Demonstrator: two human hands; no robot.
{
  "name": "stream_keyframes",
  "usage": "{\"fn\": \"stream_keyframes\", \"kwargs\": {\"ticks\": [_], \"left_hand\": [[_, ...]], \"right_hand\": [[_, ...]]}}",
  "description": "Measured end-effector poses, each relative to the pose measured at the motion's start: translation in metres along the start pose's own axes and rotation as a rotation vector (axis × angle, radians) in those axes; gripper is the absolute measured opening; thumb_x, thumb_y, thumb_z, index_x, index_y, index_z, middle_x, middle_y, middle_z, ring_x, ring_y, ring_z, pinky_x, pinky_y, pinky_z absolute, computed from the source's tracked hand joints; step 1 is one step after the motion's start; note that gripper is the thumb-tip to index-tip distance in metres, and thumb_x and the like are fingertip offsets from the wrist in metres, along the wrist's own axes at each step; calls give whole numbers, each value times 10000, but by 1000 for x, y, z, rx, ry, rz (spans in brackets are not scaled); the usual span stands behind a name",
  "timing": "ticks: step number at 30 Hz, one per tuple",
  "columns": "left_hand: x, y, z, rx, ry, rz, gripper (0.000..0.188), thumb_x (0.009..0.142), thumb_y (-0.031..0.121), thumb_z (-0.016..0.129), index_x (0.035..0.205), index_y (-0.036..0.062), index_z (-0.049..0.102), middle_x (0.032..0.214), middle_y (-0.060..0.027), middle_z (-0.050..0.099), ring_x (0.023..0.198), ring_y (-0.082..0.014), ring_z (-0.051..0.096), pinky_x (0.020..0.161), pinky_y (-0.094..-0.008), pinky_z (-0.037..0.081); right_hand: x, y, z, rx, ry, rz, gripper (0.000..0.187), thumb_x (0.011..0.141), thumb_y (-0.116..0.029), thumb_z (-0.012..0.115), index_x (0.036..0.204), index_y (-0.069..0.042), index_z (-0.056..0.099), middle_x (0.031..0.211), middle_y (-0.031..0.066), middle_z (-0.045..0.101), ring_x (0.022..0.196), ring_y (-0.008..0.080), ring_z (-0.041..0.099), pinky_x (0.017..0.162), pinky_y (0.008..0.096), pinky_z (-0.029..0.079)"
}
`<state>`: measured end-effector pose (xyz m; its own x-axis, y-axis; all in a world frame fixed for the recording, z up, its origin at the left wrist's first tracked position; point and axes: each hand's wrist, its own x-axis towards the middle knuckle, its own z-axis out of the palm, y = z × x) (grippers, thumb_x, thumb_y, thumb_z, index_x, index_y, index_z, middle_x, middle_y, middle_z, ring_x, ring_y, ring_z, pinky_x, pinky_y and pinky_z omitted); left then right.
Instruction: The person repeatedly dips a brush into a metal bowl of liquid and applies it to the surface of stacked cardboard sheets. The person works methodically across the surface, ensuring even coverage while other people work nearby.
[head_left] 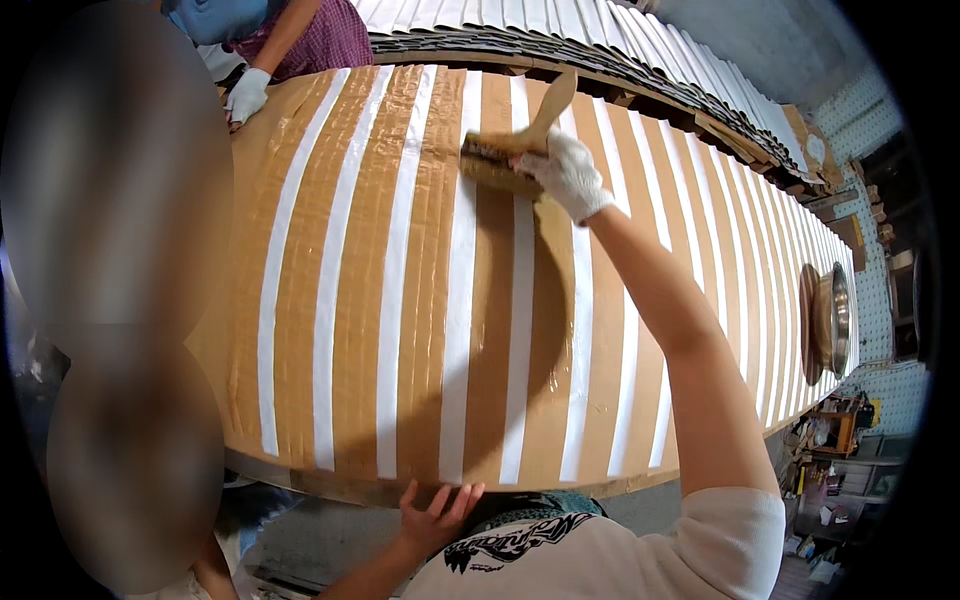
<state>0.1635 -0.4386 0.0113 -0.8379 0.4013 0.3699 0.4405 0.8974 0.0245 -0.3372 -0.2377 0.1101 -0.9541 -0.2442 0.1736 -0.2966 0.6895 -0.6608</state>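
Note:
My right hand (pixel 575 180), in a white glove, grips a wide flat brush (pixel 500 182) with a pale wooden handle. The brush head lies over brown sheet material (pixel 425 300) crossed by long white strips (pixel 457 300). Around the brush and to its left, the brown surface looks glossy and wet. My bare left hand (pixel 435 515) rests at the near edge of the table, its fingers apart and touching the rim of the sheets. It holds nothing.
A co-worker's white-gloved hand (pixel 247 95) touches the far left edge. Stacked white and grey sheets (pixel 560 30) lie beyond the table. A shiny metal bowl (pixel 838 320) stands at the right end. Cluttered shelves (pixel 850 470) stand at lower right. Blurred patches hide the left side.

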Motion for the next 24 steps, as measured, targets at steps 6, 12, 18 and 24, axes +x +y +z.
{"fn": "stream_keyframes", "kwargs": {"ticks": [6, 12, 18, 24], "left_hand": [[-11, 3, 2, 104, -7, -11, 413, 889, 448, 702, 1294, 389, 641, 1317, 70, 437, 1263, -119, 414, 929, -553, 435], [1, 6, -1, 15, -3, -67, 370, 900, 392, 723, 1264, 346, 672, 1301, 47, 448, 1273, -143, 425, 975, -562, 438], [9, 8, 3, -36, 62, -96, 366, 918, 267, 670, 1283, 302, 675, 1275, 31, 486, 1250, -153, 433, 1008, -562, 445], [3, 15, -4, -231, 60, -114, 479, 801, 123, 687, 1264, 244, 704, 1306, 16, 550, 1272, -215, 471, 1137, -639, 323]], "right_hand": [[108, 47, 21, -269, 309, -144, 424, 826, -260, 763, 1218, -162, 634, 1084, 158, 709, 1077, 357, 648, 918, 427, 507], [44, 20, 34, -512, 206, -384, 291, 916, -282, 705, 1152, -118, 662, 957, 116, 719, 828, 245, 707, 733, 329, 568], [-170, -53, 13, -237, -165, -463, 372, 924, -159, 593, 1294, -157, 635, 1220, 90, 670, 1131, 300, 629, 997, 381, 496], [-325, -77, -5, -232, -486, -448, 318, 909, -138, 666, 1227, -133, 686, 1152, 104, 705, 1059, 269, 687, 921, 400, 556]]}}
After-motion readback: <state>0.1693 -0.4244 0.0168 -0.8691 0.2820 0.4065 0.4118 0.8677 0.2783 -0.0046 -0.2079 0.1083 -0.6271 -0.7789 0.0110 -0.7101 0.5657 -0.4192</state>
